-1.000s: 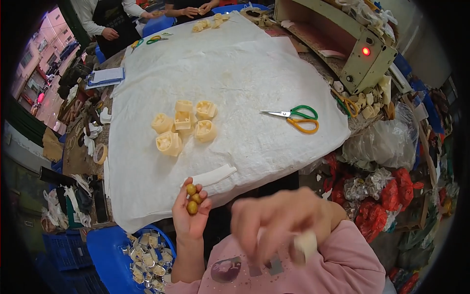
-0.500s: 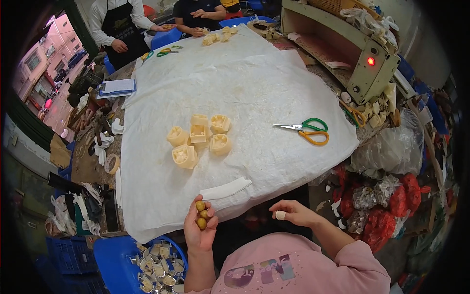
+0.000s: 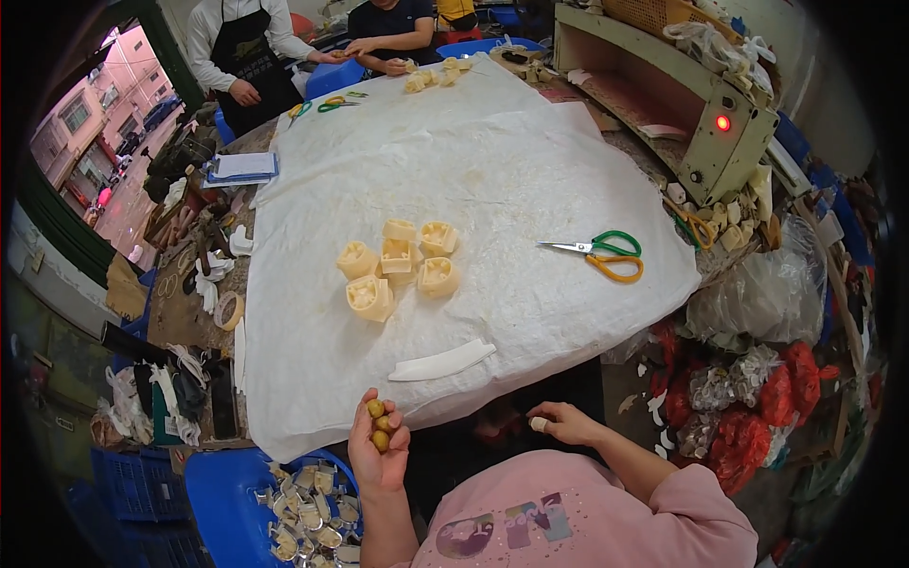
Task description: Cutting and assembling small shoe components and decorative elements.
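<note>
Fingers of the left hand (image 3: 381, 456) are grasping olive-coloured balls (image 3: 381, 441) at the table's near edge (image 3: 521, 364); the right hand (image 3: 566, 424) is hanging loose-fingered.

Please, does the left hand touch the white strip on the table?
Apart. The head view shows a gap of white cloth between the left hand and the white strip.

Olive balls (image 3: 381, 441) partly hidden in left hand (image 3: 378, 458). Blue basin (image 3: 216, 488) left of grip, chopped by frame bottom. Standing co-worker (image 3: 248, 59) way beyond grip, head cropped.

Pink top (image 3: 606, 497) (purple print (image 3: 464, 538)); finger wrap (image 3: 539, 424)
</note>
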Motion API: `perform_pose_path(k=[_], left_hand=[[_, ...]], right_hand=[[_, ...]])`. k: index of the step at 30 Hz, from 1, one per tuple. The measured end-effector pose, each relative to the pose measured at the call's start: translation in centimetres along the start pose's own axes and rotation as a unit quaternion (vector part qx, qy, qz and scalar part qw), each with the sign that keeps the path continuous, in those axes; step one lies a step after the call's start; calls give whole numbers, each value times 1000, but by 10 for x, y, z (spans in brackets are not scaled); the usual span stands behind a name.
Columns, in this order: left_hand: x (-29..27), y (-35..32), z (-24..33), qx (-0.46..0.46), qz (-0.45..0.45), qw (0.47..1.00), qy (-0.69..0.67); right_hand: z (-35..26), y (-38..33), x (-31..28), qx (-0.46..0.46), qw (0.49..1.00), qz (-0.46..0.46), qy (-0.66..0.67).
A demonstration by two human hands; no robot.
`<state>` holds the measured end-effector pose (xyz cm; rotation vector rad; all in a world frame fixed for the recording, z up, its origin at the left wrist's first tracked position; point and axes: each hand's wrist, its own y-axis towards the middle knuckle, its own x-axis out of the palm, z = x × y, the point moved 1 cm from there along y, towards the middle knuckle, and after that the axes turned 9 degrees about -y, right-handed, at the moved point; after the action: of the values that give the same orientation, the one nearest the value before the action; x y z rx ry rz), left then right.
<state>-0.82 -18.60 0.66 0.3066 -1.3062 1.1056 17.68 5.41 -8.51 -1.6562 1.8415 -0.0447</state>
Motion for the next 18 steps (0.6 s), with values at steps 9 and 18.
perform_pose_path(k=[9, 18], left_hand=[[-2, 7, 2, 24, 23, 999, 3], [4, 5, -8, 4, 3, 1000, 30]], right_hand=[[11, -1, 2, 6, 999, 32, -21], [17, -8, 9, 13, 998, 51, 35]])
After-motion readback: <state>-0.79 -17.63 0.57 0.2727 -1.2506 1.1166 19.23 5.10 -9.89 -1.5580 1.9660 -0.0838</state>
